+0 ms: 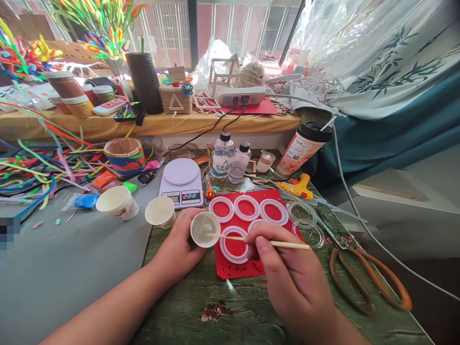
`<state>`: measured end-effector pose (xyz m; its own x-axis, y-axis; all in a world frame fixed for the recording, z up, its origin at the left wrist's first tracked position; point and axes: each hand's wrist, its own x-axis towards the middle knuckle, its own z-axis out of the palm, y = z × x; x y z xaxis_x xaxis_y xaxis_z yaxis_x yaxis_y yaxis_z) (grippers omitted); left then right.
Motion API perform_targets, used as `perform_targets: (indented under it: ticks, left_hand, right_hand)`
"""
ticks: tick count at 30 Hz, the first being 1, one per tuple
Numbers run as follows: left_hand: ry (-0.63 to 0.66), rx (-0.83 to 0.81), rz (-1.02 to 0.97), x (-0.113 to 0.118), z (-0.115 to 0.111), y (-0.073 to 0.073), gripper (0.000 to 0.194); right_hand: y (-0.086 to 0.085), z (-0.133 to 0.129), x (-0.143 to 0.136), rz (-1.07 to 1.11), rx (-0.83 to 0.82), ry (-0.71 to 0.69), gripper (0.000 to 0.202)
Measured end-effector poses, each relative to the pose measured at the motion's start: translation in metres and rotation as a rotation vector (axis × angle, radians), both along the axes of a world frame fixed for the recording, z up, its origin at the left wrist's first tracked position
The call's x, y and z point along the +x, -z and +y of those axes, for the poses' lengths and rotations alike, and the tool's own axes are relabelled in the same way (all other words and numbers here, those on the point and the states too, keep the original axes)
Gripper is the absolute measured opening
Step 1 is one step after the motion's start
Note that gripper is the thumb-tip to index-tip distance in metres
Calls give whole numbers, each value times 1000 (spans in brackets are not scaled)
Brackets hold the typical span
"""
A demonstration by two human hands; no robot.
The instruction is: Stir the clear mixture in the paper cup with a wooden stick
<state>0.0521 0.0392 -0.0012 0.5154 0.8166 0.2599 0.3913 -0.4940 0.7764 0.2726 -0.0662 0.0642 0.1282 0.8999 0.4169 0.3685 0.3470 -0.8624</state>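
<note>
My left hand (181, 247) is wrapped round a small paper cup (205, 242) with cloudy clear liquid in it. Between the thumb and fingers of my right hand (287, 268) is a thin wooden stick (291, 245), its far tip dipping into the cup. Under and beyond the hands lies a red sheet (224, 271) bearing several white ring-shaped molds (246, 207); my right hand hides part of the nearer ones. Another paper cup (160, 213) stands left of my left hand. A white digital scale (181, 179) sits just behind it.
Two clear bottles (222, 160) with black caps stand behind the sheet. At right are clear rings (309, 232), scissors (359, 282), a yellow glue gun (298, 187) and a lidded drink cup (300, 151). Stacked paper cups (118, 203) and colourful pipe cleaners (46, 158) occupy the left.
</note>
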Motion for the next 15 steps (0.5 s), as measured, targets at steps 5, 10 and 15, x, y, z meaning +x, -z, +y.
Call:
perform_targets:
  ticks: [5, 10, 15]
  left_hand:
    - [-49, -43, -23, 2, 1, 2, 41]
    - [-61, -125, -46, 1, -1, 4, 53]
    - [-45, -171, -36, 1, -2, 0, 47]
  right_hand:
    - [1, 1, -1, 15, -20, -9, 22]
    - [-1, 3, -1, 1, -11, 22, 24]
    - [-2, 4, 0, 19, -20, 28, 24]
